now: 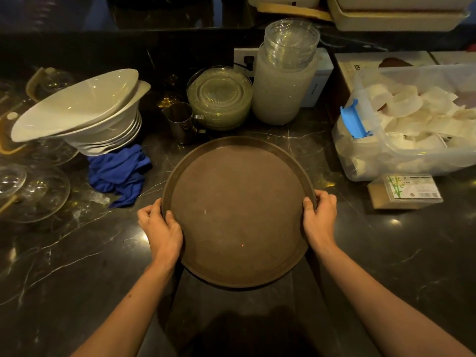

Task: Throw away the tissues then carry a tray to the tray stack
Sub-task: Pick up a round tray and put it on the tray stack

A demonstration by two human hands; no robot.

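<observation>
A round brown tray (238, 197) lies in the middle of the dark marble counter (386, 253), its near edge reaching past the counter's front. My left hand (161, 229) grips the tray's left rim, thumb on top. My right hand (319, 219) grips the right rim the same way. The tray's surface is bare; no tissues lie on it.
Stacked white bowls (85, 112) and a blue cloth (118, 173) sit to the left, glass lids (33, 191) further left. Behind the tray stand a steel cup (180, 122), glass plates (220, 97) and stacked containers (283, 81). A clear bin of white paper (412, 122) and a small box (405, 191) sit right.
</observation>
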